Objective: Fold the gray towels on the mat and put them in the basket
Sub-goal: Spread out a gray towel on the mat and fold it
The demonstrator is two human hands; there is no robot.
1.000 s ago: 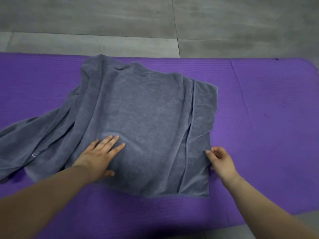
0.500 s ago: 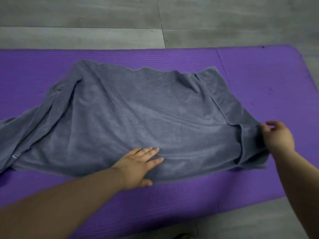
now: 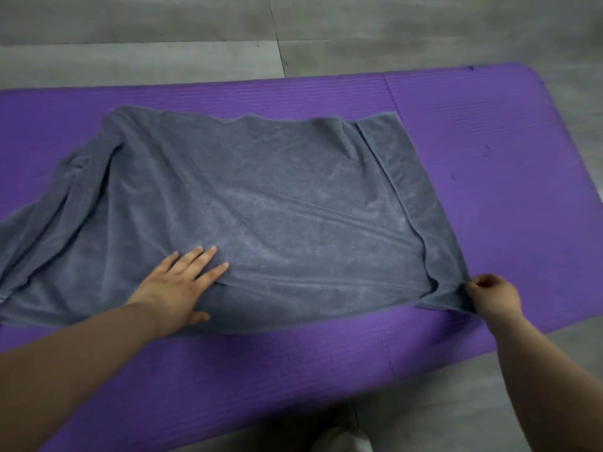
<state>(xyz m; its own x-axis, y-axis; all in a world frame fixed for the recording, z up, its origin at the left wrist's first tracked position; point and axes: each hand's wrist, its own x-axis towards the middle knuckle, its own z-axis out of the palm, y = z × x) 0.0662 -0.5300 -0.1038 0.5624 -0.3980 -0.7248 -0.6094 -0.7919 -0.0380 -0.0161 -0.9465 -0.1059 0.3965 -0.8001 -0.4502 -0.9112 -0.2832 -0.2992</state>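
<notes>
— Where's the towel?
— I see the gray towel [image 3: 277, 197] spread across the middle of the purple mat [image 3: 489, 141], with its left end bunched at the frame's left edge.
— And the hands?
— My left hand [image 3: 177, 288] presses flat on it, fingers straight, lower left of centre. My right hand [image 3: 492, 296] pinches the lower-right corner.

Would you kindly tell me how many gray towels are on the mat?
1: the gray towel spreads across the purple mat, left end bunched at the frame edge; another may hide beneath.
</notes>
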